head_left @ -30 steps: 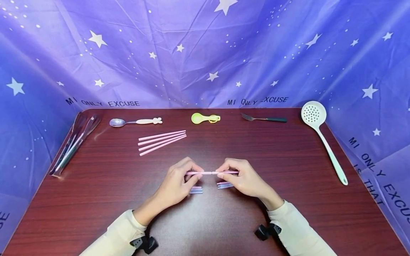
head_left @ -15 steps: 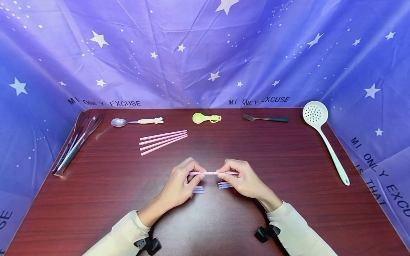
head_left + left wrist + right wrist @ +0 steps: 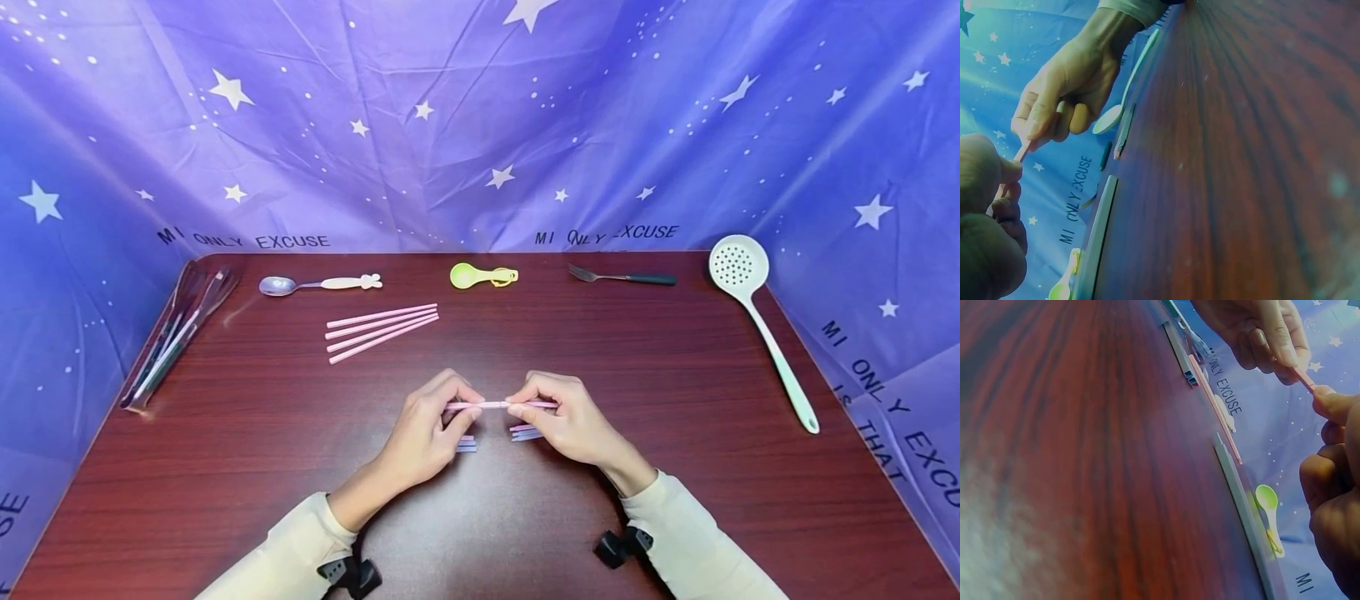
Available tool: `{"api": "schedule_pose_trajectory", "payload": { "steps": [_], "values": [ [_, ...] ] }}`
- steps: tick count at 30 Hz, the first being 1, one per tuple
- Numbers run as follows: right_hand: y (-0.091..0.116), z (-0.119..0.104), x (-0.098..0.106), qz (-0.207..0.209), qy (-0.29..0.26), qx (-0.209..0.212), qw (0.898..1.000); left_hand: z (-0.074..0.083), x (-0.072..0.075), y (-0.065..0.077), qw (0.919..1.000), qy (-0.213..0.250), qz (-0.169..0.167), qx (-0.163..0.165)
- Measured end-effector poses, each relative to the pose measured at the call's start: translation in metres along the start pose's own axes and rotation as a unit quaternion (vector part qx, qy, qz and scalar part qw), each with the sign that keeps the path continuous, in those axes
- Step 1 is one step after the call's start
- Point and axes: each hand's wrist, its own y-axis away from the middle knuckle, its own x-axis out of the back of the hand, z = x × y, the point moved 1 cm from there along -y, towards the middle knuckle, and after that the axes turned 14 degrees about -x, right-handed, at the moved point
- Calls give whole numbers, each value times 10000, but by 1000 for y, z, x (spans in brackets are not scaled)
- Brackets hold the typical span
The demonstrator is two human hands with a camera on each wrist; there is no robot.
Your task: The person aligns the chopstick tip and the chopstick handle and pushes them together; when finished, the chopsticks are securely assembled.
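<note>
Pink stick (image 3: 492,405) level above middle of table (image 3: 487,525). Left hand (image 3: 430,427) pinches left part, right hand (image 3: 573,421) pinches right part, likely keeping it straight. Blue sticks (image 3: 467,448) lie below hands, maybe for easy reach.

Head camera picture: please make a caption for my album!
Left hand and right hand pinch a slim, seamed pink rod above a dark red woodgrain table, four thin pink sticks beyond.
</note>
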Motion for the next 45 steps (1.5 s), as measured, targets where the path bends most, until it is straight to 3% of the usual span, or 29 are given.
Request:
{"api": "schedule_pose_trajectory", "payload": {
  "steps": [14, 23, 30, 37, 45],
  "values": [
    [-2, -2, 4, 48, 395, -295, 9988, 3, 11, -8, 9989, -172, -363, 252],
    [-1, -4, 1, 82, 303, 54, 9995, -1, 4, -2, 9999, 11, -147, 42],
    [1, -5, 1, 107, 406, 191, 9989, 1, 5, 0, 9997, 24, -258, 28],
    [0, -3, 8, -54, 471, -440, 9979, -1, 16, -1, 9980, -272, -536, 180],
    [-1, 0, 16, -159, 624, -807, 9947, -12, 44, 9, 9960, -745, -408, 295]
  ]
}}
